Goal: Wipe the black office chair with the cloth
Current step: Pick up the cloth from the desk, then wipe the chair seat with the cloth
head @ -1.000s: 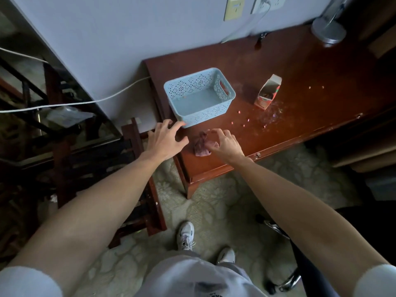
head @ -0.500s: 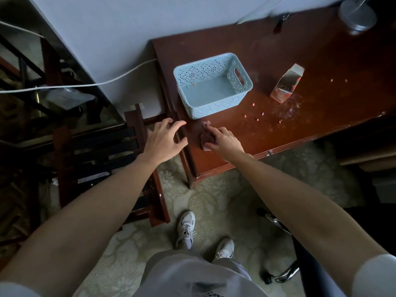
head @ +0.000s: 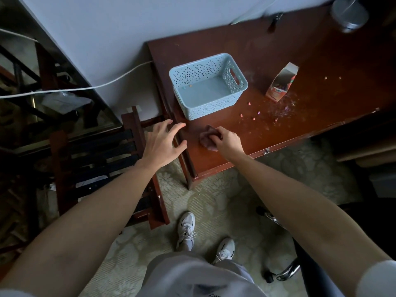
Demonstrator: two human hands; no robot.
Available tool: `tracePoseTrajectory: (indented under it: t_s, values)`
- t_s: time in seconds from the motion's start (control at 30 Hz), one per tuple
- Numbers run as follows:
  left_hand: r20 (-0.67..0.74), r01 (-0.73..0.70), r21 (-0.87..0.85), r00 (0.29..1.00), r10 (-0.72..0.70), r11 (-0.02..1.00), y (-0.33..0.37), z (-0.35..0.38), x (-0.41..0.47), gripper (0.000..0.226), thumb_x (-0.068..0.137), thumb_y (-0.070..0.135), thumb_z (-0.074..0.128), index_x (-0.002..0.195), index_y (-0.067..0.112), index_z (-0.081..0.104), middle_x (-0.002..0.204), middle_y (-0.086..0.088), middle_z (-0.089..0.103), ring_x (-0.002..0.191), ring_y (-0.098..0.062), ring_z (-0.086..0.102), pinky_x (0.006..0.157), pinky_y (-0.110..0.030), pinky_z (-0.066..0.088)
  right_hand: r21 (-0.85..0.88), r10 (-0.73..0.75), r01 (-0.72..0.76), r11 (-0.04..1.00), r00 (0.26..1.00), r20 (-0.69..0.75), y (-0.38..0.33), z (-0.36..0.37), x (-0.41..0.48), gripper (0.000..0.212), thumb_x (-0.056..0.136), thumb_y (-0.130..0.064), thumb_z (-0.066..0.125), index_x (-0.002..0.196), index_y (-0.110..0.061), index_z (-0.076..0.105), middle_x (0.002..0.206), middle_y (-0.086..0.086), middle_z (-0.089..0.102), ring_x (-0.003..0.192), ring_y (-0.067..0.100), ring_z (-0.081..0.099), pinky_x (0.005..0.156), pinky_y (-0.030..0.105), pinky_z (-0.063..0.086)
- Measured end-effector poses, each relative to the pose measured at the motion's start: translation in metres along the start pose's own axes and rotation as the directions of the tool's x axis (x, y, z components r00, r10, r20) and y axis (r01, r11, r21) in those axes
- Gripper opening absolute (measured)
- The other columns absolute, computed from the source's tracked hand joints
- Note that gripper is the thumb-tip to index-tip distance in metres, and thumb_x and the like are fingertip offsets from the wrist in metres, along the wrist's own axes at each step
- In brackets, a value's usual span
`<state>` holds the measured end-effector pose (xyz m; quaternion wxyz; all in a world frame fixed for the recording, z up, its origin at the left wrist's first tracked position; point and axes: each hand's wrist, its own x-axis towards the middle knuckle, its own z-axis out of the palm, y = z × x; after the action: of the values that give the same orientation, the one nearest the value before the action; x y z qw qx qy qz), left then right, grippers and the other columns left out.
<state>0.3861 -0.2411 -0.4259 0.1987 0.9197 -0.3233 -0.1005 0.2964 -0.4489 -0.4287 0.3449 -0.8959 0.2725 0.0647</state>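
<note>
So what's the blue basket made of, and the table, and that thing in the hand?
The basket looks like moulded plastic: pale blue, matte, with tidy punched patterns and a cut-out handle. The table looks like wood with a glossy reddish-brown varnish, since it shines under the light. The cloth in the right hand seems a soft fabric, pinkish and crumpled into folds; the exact kind is hard to tell.

Glossy reddish-brown varnished wood on desk (head: 300, 129); matt pale-blue perforated plastic on basket (head: 209, 103); soft crumpled pinkish fabric on cloth (head: 206, 137); printed cardboard on carton (head: 281, 82); dull metal on lamp base (head: 349, 15).
</note>
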Motion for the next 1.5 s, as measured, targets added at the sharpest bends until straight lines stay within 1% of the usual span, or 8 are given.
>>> tracePoseTrajectory:
  t_s: [0.3, 0.47, 0.63, 0.8, 0.97, 1.2, 1.4, 1.5]
  values:
    - [0.059, -0.146, -0.184, 0.985, 0.160, 0.972, 0.071, 0.001, 0.013, 0.055, 0.089, 0.056, 0.059, 0.138, 0.034, 0.050, 0.140, -0.005, 0.047, 0.131, -0.029, 0.043, 0.103, -0.052, 0.042, 0.374, 0.129, -0.085, 0.924, 0.987, -0.094, 0.016, -0.050, -0.036, 0.016, 0.098, -0.026, 0.056, 0.110, -0.019, 0.063, 0.109, 0.006, 0.070, 0.097, 0.023, 0.066, 0.086, 0.037, 0.056]
    - [0.064, -0.246, -0.254, 0.961, 0.270, 0.935, 0.122, -0.001, 0.023, 0.069, 0.078, 0.070, 0.045, 0.136, 0.034, 0.053, 0.134, -0.001, 0.053, 0.127, -0.024, 0.046, 0.101, -0.051, 0.043, 0.627, 0.166, -0.071, 0.775, 0.982, -0.094, 0.030, -0.084, -0.074, 0.021, 0.100, -0.026, 0.054, 0.117, -0.014, 0.060, 0.112, 0.011, 0.070, 0.100, 0.028, 0.069, 0.083, 0.044, 0.059]
    - [0.050, -0.357, -0.300, 0.920, 0.388, 0.885, 0.172, 0.002, 0.024, 0.057, 0.082, 0.057, 0.055, 0.130, 0.026, 0.061, 0.130, 0.000, 0.056, 0.126, -0.023, 0.047, 0.102, -0.051, 0.042, 0.756, 0.219, -0.045, 0.652, 0.967, -0.132, 0.048, -0.112, -0.117, 0.019, 0.100, -0.028, 0.055, 0.114, -0.019, 0.062, 0.104, 0.003, 0.072, 0.094, 0.020, 0.071, 0.081, 0.037, 0.060]
    - [0.048, -0.437, -0.328, 0.878, 0.477, 0.837, 0.228, 0.017, 0.018, 0.039, 0.090, 0.037, 0.066, 0.123, 0.015, 0.066, 0.130, -0.004, 0.060, 0.128, -0.025, 0.046, 0.106, -0.048, 0.040, 0.798, 0.308, -0.035, 0.602, 0.932, -0.191, 0.074, -0.134, -0.162, 0.024, 0.101, -0.030, 0.054, 0.119, -0.016, 0.061, 0.101, 0.007, 0.071, 0.083, 0.022, 0.073, 0.068, 0.032, 0.060]
    - [0.068, -0.572, -0.305, 0.784, 0.617, 0.761, 0.293, 0.035, -0.006, 0.032, 0.092, 0.042, 0.061, 0.107, 0.016, 0.069, 0.118, -0.001, 0.065, 0.120, -0.024, 0.048, 0.099, -0.044, 0.044, 0.778, 0.458, -0.061, 0.625, 0.836, -0.303, 0.116, -0.153, -0.219, 0.022, 0.100, -0.034, 0.053, 0.115, -0.020, 0.063, 0.092, 0.004, 0.069, 0.067, 0.015, 0.067, 0.048, 0.026, 0.053]
    - [0.124, -0.695, -0.305, 0.649, 0.750, 0.651, 0.392, 0.073, -0.087, 0.034, 0.092, 0.042, 0.065, 0.110, 0.014, 0.070, 0.122, -0.002, 0.065, 0.122, -0.021, 0.048, 0.101, -0.039, 0.044, 0.828, 0.597, -0.027, 0.560, 0.706, -0.381, 0.191, -0.167, -0.333, 0.020, 0.101, -0.029, 0.052, 0.112, -0.019, 0.065, 0.091, 0.009, 0.069, 0.059, 0.016, 0.067, 0.044, 0.024, 0.051]
    - [0.206, -0.726, -0.372, 0.543, 0.814, 0.578, 0.467, 0.108, -0.173, 0.036, 0.085, 0.053, 0.068, 0.105, 0.024, 0.070, 0.118, 0.005, 0.064, 0.121, -0.015, 0.049, 0.100, -0.036, 0.044, 0.839, 0.640, -0.035, 0.543, 0.663, -0.387, 0.250, -0.173, -0.442, 0.023, 0.104, -0.031, 0.044, 0.119, -0.024, 0.059, 0.107, 0.007, 0.069, 0.083, 0.024, 0.072, 0.049, 0.029, 0.053]
    - [0.238, -0.708, -0.439, 0.502, 0.832, 0.553, 0.501, 0.116, -0.203, 0.034, 0.084, 0.054, 0.068, 0.106, 0.028, 0.069, 0.115, 0.012, 0.061, 0.121, -0.012, 0.049, 0.101, -0.033, 0.041, 0.844, 0.639, -0.018, 0.536, 0.662, -0.391, 0.275, -0.180, -0.494, 0.020, 0.104, -0.029, 0.043, 0.117, -0.025, 0.058, 0.102, 0.004, 0.068, 0.078, 0.018, 0.072, 0.046, 0.026, 0.052]
